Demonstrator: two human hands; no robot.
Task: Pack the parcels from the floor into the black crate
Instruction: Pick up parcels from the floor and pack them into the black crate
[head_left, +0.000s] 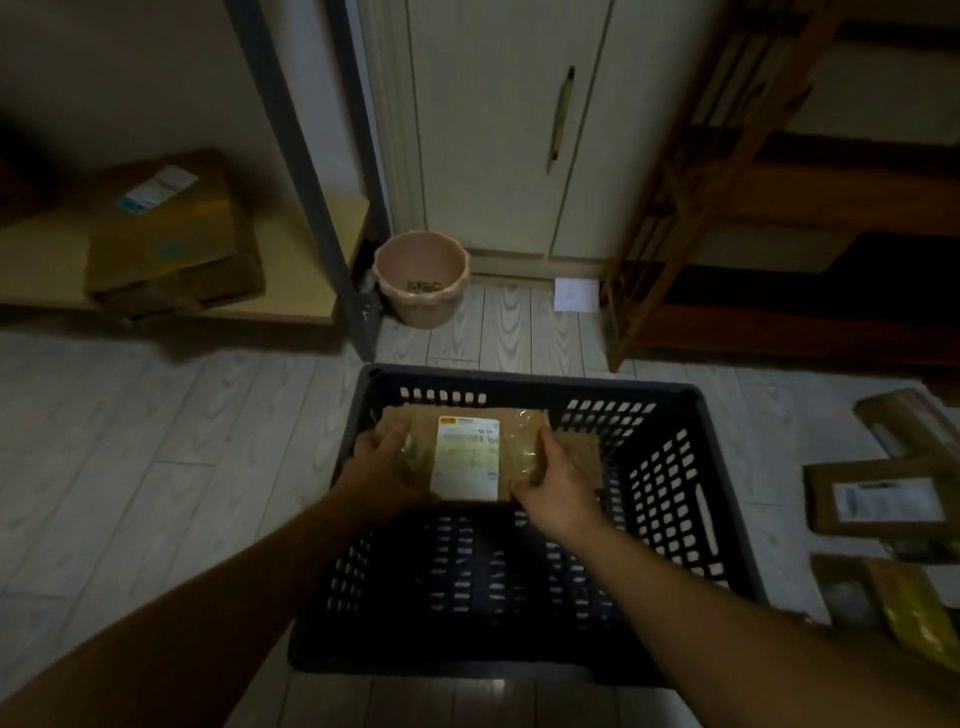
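Note:
A black slotted crate (670, 488) stands on the floor in front of me. Inside its far half I hold a brown parcel (514, 441) with a white shipping label, face up. My left hand (382, 462) grips its left edge and my right hand (558, 488) grips its right near corner. Another brown parcel seems to lie under it at the right, mostly hidden. More parcels lie on the floor to the right: a brown one with a label (883, 501), a long brown one (909, 421) and a yellow one (914, 613).
A pink bucket (421, 283) stands beyond the crate by a white cupboard door. Cardboard boxes (166, 234) sit on a low shelf at the left. A wooden rack (727, 208) stands at the right. A white paper (575, 295) lies near it.

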